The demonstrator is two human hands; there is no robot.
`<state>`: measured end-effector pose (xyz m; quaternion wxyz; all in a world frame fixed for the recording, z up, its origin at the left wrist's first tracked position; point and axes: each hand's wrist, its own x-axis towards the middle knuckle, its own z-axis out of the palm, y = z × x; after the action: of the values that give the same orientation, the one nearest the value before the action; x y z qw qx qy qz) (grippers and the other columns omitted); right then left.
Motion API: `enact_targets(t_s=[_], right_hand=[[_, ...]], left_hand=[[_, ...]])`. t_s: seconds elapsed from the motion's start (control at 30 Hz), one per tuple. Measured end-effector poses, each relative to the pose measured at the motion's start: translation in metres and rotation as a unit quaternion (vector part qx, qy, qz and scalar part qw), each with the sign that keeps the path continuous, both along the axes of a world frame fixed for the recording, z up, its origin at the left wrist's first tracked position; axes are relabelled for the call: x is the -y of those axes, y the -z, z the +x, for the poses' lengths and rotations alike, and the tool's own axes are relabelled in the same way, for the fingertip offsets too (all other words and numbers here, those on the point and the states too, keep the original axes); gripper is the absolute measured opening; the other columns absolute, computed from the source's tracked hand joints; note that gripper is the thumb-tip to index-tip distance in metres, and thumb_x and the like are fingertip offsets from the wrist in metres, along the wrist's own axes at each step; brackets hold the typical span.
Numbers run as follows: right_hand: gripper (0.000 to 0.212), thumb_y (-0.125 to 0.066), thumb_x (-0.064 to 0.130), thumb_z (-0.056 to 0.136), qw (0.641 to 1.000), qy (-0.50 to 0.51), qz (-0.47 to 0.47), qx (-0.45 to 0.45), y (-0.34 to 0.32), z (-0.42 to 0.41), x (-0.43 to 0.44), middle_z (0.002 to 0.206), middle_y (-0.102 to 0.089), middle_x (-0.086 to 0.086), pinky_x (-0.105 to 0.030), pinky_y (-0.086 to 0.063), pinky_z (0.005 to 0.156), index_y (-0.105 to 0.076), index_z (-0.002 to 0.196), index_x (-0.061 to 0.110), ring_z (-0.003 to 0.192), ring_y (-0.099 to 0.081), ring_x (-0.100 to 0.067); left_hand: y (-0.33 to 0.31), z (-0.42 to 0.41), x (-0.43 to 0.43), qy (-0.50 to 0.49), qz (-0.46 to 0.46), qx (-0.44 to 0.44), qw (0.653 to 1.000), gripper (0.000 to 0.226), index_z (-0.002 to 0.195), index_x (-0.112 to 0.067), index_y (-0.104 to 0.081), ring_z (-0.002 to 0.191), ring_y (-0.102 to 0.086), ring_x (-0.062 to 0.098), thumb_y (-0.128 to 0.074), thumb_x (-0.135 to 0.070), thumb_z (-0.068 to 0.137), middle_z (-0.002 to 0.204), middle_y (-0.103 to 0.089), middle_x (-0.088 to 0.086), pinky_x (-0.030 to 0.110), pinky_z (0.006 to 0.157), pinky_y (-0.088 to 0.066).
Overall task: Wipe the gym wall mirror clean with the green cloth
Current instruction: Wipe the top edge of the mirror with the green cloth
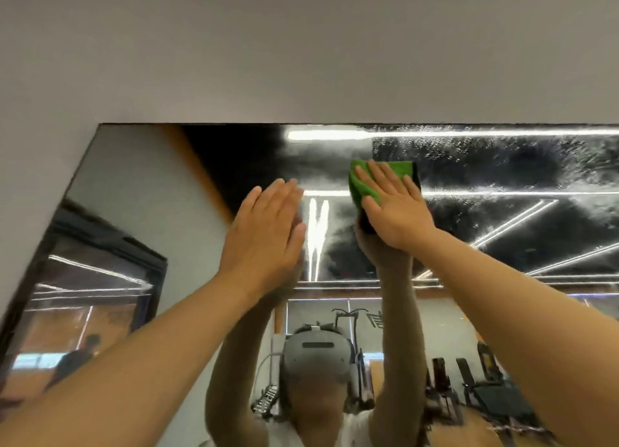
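Grey painted wall (pixel 301 44) fills the upper half of the view; below it hangs the gym wall mirror (pixel 134 185), its dark top edge running level and its left edge slanting down and away. The upper right of the glass is covered with a film of fine white droplets and smeared wet streaks (pixel 502 158), while the glass further left looks clearer. In the reflection are bright ceiling light strips (pixel 485 133), dark exercise machines (pixel 485 389) on the far side of the room, a dark-framed doorway (pixel 100 279) at the left, and the person's own raised arms with a grey headset (pixel 318 356) over the face.

The green cloth (pixel 400 170) lies flat on the mirror just beneath its top edge, at the border between the wet film and the clearer glass; the right hand (pixel 395 209) presses on it with the palm, its fingers (pixel 378 175) straight and slightly spread across the fabric, not curled round it. The left hand (pixel 264 232) is raised just beside it to the left, well clear of the cloth and holding nothing; its fingers (pixel 278 195) are straight and close together, flat toward the glass and meeting their own reflection, though motion blur hides whether they truly touch.
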<state>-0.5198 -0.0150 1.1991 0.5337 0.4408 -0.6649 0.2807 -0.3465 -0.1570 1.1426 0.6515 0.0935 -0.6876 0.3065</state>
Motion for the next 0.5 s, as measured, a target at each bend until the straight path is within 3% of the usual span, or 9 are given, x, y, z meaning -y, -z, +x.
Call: enact_targets(t_s=[0.1, 0.3, 0.37, 0.5], right_hand=[[0.057, -0.015, 0.040, 0.105, 1.000, -0.015, 0.001, -0.008, -0.005, 0.017, 0.018, 0.167, 0.012, 0.006, -0.036, 0.012, 0.121, 0.004, 0.159, 0.033, 0.152, 0.015, -0.011], [0.080, 0.008, 0.053, 0.079, 0.975, -0.013, 0.108, -0.195, 0.016, 0.000, 0.006, 0.164, 0.007, 0.014, -0.030, 0.012, 0.119, 0.000, 0.157, 0.036, 0.152, 0.010, -0.005], [0.075, 0.002, 0.052, 0.082, 0.978, -0.004, 0.093, -0.189, -0.001, -0.018, -0.014, 0.164, 0.005, 0.017, -0.027, 0.010, 0.119, -0.001, 0.156, 0.041, 0.151, 0.008, -0.002], [0.062, -0.010, 0.043, 0.096, 0.996, 0.031, 0.019, -0.079, -0.039, -0.039, -0.036, 0.166, 0.006, 0.013, -0.030, 0.006, 0.122, 0.002, 0.157, 0.040, 0.152, 0.008, -0.004]], left_hand=[[-0.005, -0.021, -0.018, 0.000, 0.019, -0.013, 1.000, 0.062, 0.154, -0.013, -0.035, 0.150, -0.023, 0.019, -0.022, -0.042, 0.100, 0.161, -0.032, 0.004, 0.033, 0.122, -0.005], [-0.005, -0.051, -0.026, 0.023, 0.042, -0.030, 0.998, 0.069, 0.152, -0.009, -0.036, 0.148, -0.027, 0.022, -0.015, -0.039, 0.094, 0.159, -0.036, 0.008, 0.031, 0.121, -0.003], [-0.008, -0.058, -0.023, 0.036, 0.037, -0.032, 0.998, 0.067, 0.152, -0.010, -0.037, 0.148, -0.027, 0.021, -0.017, -0.038, 0.094, 0.158, -0.036, 0.007, 0.031, 0.122, -0.003], [-0.009, -0.061, -0.017, 0.112, 0.038, -0.082, 0.990, 0.056, 0.150, -0.009, -0.040, 0.148, -0.030, 0.022, -0.032, -0.031, 0.099, 0.156, -0.040, 0.007, 0.039, 0.125, -0.013]])
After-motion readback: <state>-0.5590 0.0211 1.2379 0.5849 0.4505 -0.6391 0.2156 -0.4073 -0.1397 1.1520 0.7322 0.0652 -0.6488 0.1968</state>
